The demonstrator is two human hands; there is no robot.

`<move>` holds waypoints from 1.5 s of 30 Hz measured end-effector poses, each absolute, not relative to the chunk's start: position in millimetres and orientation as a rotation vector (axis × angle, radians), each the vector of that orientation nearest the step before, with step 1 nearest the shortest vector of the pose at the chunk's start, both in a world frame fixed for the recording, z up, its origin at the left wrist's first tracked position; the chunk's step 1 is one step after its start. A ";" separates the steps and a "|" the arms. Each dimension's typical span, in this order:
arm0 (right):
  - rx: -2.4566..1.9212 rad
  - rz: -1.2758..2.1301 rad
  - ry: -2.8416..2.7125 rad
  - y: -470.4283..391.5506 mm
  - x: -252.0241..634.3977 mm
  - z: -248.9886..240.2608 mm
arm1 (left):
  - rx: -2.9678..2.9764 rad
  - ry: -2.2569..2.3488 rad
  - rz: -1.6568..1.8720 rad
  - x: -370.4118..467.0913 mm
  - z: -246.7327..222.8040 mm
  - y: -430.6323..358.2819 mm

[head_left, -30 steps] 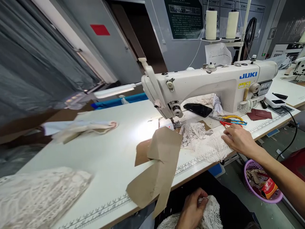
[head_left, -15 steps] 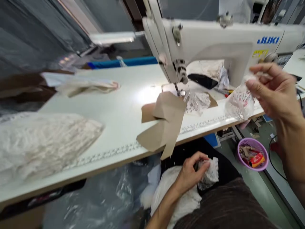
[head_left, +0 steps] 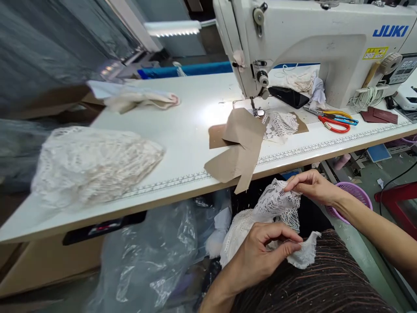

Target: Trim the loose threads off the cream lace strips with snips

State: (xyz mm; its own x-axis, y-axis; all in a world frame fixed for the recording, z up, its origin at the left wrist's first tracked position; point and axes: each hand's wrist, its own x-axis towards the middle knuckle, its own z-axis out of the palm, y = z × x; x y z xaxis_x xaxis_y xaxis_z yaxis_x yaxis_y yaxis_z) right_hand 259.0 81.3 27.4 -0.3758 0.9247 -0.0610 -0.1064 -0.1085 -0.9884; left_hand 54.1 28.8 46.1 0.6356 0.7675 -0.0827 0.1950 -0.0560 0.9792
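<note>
White lace fabric (head_left: 276, 200) lies bunched over my lap, below the table's front edge. My right hand (head_left: 308, 184) pinches its upper edge between thumb and fingers. Lower and nearer to me, my left hand (head_left: 269, 248) is closed on a frayed end of white fabric (head_left: 304, 252), whose tip sticks out past the fingertips. Whether both hands grip one piece cannot be seen. Above them, brown paper pattern pieces (head_left: 239, 145) hang over the table edge, and a small lace piece (head_left: 280, 125) sits beside the sewing machine's needle.
The sewing machine (head_left: 293, 30) stands at the back of the white table (head_left: 185, 143). Red-handled scissors (head_left: 335, 124) lie right of the needle. A lace pile (head_left: 97, 165) is at left. Clear plastic (head_left: 146, 261) hangs below; a purple basket (head_left: 355, 195) stands on the floor.
My right hand has come down and left from above the table's right side to the lace at my lap. My left hand has moved slightly lower and still pinches fabric. The view has shifted.
</note>
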 end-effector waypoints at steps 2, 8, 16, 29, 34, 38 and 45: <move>-0.966 1.670 -1.333 80.5 254.9 21.6 | 1.679 0.856 0.638 51.8 51.8 23.8; -0.836 1.847 -1.617 70.1 250.8 34.3 | 1.815 1.068 0.903 37.3 47.1 26.3; -0.819 1.536 -2.026 57.2 235.7 46.2 | 1.767 0.914 0.773 15.3 35.0 44.4; -0.910 1.208 -1.913 49.0 224.1 26.9 | 1.674 0.967 0.953 11.6 7.1 44.5; -0.882 1.100 -1.871 47.0 221.6 19.7 | 1.628 0.958 0.995 10.3 3.3 39.8; -0.862 1.023 -1.902 45.0 221.0 20.9 | 1.584 0.947 1.056 9.9 2.3 37.7; -0.752 0.829 -1.938 41.1 217.8 19.9 | 1.545 0.947 1.155 12.6 -2.0 36.8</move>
